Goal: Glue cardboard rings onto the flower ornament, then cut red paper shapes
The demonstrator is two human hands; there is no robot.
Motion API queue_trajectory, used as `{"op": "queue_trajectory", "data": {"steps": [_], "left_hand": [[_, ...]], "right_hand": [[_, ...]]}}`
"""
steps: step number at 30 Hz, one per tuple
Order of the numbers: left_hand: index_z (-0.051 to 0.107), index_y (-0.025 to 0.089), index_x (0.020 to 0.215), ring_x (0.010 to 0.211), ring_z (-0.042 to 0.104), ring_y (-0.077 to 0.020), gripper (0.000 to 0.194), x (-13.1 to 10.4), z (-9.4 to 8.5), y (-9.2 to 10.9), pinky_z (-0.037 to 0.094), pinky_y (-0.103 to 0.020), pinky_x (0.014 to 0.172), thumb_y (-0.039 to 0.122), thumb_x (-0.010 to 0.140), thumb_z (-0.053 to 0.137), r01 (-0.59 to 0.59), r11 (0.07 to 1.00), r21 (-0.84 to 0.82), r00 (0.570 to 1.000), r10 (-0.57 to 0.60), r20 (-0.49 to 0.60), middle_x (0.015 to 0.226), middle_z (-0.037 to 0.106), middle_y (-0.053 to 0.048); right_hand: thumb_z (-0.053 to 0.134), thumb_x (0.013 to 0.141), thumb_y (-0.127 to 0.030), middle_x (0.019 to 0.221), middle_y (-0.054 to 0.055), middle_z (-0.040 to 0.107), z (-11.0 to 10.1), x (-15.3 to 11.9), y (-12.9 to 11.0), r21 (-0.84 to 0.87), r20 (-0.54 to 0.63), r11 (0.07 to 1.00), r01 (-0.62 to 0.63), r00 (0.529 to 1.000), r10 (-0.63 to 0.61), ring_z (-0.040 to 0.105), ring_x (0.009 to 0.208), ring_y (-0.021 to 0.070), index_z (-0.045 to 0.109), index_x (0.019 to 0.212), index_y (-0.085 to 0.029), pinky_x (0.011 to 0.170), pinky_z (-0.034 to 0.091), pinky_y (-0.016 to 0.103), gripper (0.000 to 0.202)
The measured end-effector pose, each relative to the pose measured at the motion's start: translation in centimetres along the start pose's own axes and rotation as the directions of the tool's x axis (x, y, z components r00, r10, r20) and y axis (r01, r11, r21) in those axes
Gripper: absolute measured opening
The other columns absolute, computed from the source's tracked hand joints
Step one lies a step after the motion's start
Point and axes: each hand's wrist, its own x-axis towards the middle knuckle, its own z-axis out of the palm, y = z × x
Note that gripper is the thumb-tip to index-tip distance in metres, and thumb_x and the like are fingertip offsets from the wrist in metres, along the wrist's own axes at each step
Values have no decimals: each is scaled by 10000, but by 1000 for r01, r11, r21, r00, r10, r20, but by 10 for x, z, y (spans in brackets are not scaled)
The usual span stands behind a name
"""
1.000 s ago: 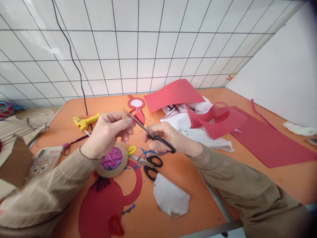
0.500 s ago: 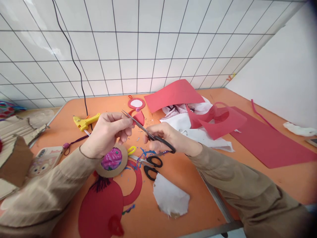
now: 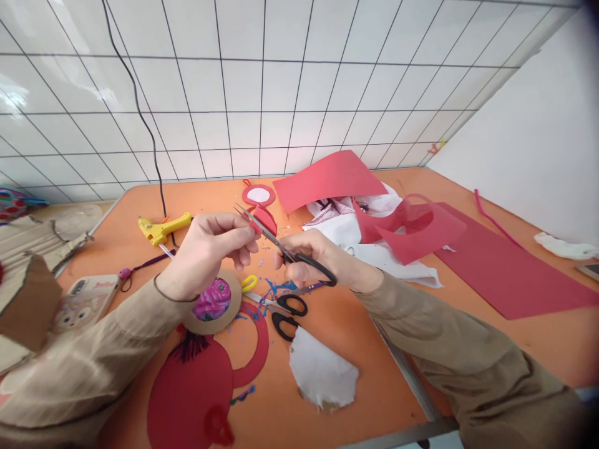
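My left hand (image 3: 218,246) pinches a small red piece (image 3: 265,221) between thumb and fingers, above the table. Black-handled scissors (image 3: 316,268) are in my right hand (image 3: 311,252), their blades pointing up and left across the red piece and slightly parted. Below my left hand lies a cardboard ring with a purple rose picture (image 3: 213,300). A second pair of black-handled scissors (image 3: 294,305) rests on the table below my right hand, beside blue scraps and a yellow loop (image 3: 249,284).
A yellow glue gun (image 3: 163,229), phone (image 3: 87,302) and cardboard (image 3: 35,299) are at left. Red sheets (image 3: 510,268) and white cloth (image 3: 402,262) lie at right. Nearer are a red round shape (image 3: 189,393) and white scrap (image 3: 322,368). A red-rimmed disc (image 3: 258,195) is behind.
Both hands have shifted slightly right. The scissor blades have parted a little, and more of the red piece shows beside them.
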Motion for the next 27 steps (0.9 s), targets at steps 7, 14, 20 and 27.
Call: {"op": "queue_trajectory", "data": {"steps": [7,14,20,27], "left_hand": [[699,153,583,443,546,-81,213,0,-5,2,442,-182,424,222,784,698,-83,985,152,996,86,-14,549,651,-10],[704,153,577,422,544,-82,202,-1,-2,-1,449,-184,412,233,761,728,-29,997,68,999,27,21,536,654,-8],[686,149,552,411,544,-81,185,-1,3,-1,435,-176,380,226,693,777,57,997,-43,998,-57,19,548,659,-8],[686,142,571,405,547,-83,188,-3,6,-1,410,-176,355,252,673,800,93,992,-88,996,-92,11,568,668,-13]], "right_hand": [[726,749,-612,574,-40,526,-3,-2,-1,-41,16,999,-24,1000,25,487,462,73,552,758,-143,431,351,200,500],[743,752,-592,606,-41,505,-6,0,11,-38,26,996,76,997,-75,427,470,53,588,792,-129,427,312,194,490],[752,779,-519,689,-13,560,-9,0,17,13,55,995,104,993,-104,463,496,57,603,822,-125,430,343,189,424],[759,757,-525,708,2,581,-9,0,14,9,66,1000,4,998,-5,515,539,91,615,852,-145,467,406,212,417]]}}
